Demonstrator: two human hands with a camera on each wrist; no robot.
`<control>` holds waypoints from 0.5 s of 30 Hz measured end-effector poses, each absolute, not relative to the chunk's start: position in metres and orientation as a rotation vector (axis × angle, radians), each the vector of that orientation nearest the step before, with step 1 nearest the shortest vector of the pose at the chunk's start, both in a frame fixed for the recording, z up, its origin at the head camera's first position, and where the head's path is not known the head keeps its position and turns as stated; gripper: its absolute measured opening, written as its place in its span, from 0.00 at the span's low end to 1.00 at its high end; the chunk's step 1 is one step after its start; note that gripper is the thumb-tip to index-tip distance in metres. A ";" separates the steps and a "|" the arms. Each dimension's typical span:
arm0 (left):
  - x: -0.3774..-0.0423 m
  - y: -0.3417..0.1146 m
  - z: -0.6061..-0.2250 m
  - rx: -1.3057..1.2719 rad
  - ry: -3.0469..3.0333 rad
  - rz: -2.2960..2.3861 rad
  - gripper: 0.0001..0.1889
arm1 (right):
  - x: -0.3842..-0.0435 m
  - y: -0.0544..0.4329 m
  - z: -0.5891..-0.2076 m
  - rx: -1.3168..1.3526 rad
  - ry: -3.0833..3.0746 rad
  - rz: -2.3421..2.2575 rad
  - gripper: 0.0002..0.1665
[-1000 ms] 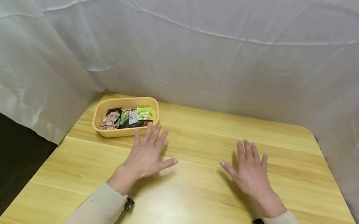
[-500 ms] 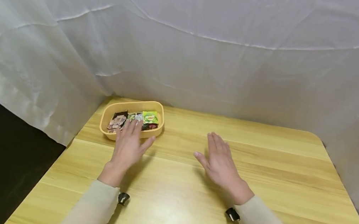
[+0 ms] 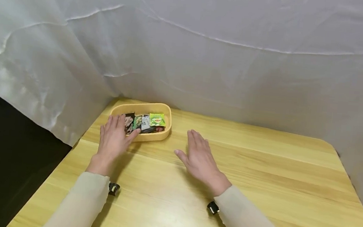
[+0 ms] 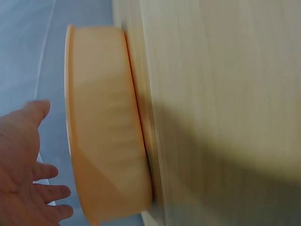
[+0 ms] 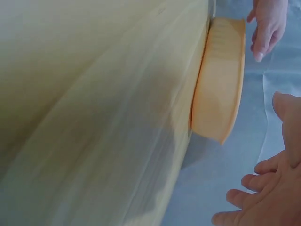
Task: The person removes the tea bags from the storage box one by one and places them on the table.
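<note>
A yellow-orange plastic basket (image 3: 151, 137) sits at the back left of the wooden table. Inside lie several small packets, among them a bright green and yellow tea sachet (image 3: 157, 119), a grey-white packet (image 3: 146, 122) and a dark, pink-patterned one (image 3: 129, 121). My left hand (image 3: 112, 140) hovers at the basket's front left, fingers straight and spread, overlapping its rim in the head view. In the left wrist view the fingertips are apart from the basket's wall (image 4: 106, 122). My right hand (image 3: 199, 158) is held above the table, right of the basket, fingers straight and thumb out, holding nothing.
The wooden table (image 3: 261, 163) extends to the right of the basket. A pale grey cloth (image 3: 221, 70) hangs behind it and along both sides. At the lower left, past the table's edge, is a black area (image 3: 8, 163).
Both hands have moved left, the left from the basket's front right to its front left, the right closer to the basket. The head view has shifted slightly. The basket stays in place.
</note>
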State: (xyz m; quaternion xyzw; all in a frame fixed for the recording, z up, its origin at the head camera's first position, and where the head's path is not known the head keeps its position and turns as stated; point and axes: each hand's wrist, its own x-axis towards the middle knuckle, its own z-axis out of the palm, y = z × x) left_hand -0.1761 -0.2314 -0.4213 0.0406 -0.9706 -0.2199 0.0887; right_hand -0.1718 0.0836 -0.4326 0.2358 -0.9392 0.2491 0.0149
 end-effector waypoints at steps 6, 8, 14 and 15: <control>-0.188 -0.238 -0.421 0.146 -2.961 -0.680 0.62 | -0.186 0.070 -0.433 0.878 -2.886 0.674 0.51; -0.191 -0.240 -0.422 0.150 -2.987 -0.670 0.65 | -0.191 0.065 -0.432 0.907 -2.892 0.638 0.52; -0.198 -0.239 -0.428 0.170 -3.060 -0.687 0.71 | -0.199 0.055 -0.428 0.929 -2.931 0.641 0.54; -0.198 -0.239 -0.430 0.174 -3.064 -0.694 0.72 | -0.200 0.054 -0.428 0.922 -2.940 0.645 0.54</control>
